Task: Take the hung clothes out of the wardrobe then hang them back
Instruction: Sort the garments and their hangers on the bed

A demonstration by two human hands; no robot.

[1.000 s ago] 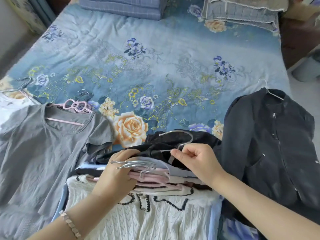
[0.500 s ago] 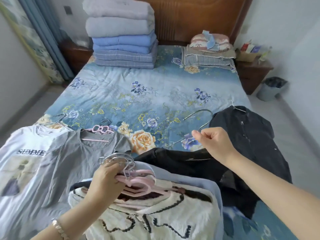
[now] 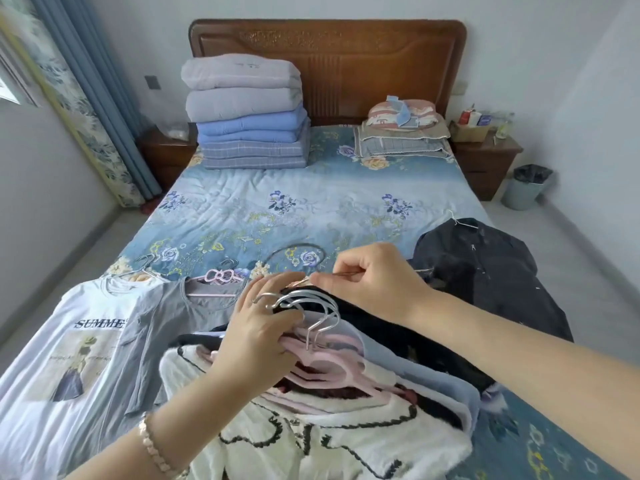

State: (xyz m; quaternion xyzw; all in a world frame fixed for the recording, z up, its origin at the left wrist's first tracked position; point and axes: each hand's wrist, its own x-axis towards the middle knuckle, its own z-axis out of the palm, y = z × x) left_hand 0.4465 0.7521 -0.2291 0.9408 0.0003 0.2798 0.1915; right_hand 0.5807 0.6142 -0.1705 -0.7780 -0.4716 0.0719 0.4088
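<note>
A pile of clothes on hangers lies at the bed's near edge, topped by a white fluffy knit (image 3: 311, 434) with black trim. My left hand (image 3: 258, 336) grips the bunch of silver hanger hooks (image 3: 304, 306) and pink hangers (image 3: 329, 372) of that pile. My right hand (image 3: 370, 280) pinches a thin wire hanger (image 3: 294, 252) carrying a black garment (image 3: 391, 327), just above the bunch. A white SUMMER T-shirt (image 3: 69, 348), a grey T-shirt (image 3: 162, 317) on a pink bow hanger (image 3: 218, 276) and a dark jacket (image 3: 485, 271) lie spread on the bed.
The floral blue bedspread (image 3: 294, 209) stretches ahead to a wooden headboard (image 3: 329, 64). Folded quilts (image 3: 246, 112) are stacked at the back left, pillows (image 3: 401, 133) at the back right. A nightstand (image 3: 488, 157) and a bin (image 3: 526, 188) stand to the right, curtains (image 3: 79, 98) to the left.
My right hand came back left with the wire hanger and black garment, from beside the dark jacket to just above my left hand. The view tilted further up.
</note>
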